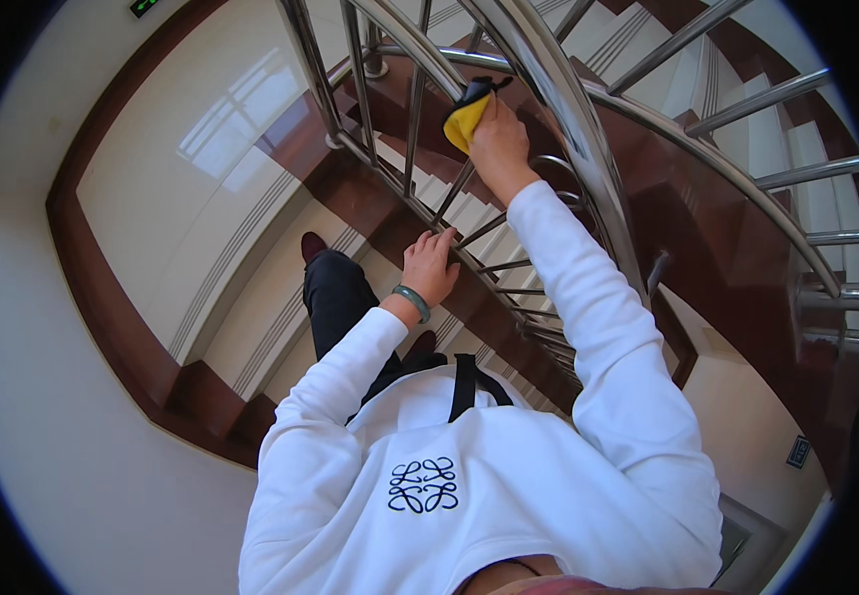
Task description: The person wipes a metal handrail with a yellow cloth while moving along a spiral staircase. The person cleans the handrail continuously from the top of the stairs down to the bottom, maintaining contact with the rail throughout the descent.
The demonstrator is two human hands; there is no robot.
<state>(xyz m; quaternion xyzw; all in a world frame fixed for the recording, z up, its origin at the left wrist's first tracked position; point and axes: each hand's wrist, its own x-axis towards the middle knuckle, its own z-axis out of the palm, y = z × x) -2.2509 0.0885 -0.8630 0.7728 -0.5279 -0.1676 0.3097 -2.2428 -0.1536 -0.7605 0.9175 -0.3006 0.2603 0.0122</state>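
My right hand (502, 145) grips a yellow cleaning cloth (465, 126) with a dark back and black edging. The cloth lies against a slanting stainless steel rail (422, 48) of the stair balustrade and covers part of it. Above my right forearm curves a thicker polished handrail (578, 111). My left hand (429, 266), with a green bangle (412, 303) at its wrist, holds nothing. Its slightly bent fingers are near the balustrade's bottom rail (392, 182); whether they touch it I cannot tell.
Pale steps (251, 245) with dark anti-slip lines run beneath my feet, up to a glossy landing (176, 149). A brown skirting (69, 149) borders the white wall (35, 297). Steel balusters (414, 111) line the stairwell, and another flight (764, 126) shows at the right.
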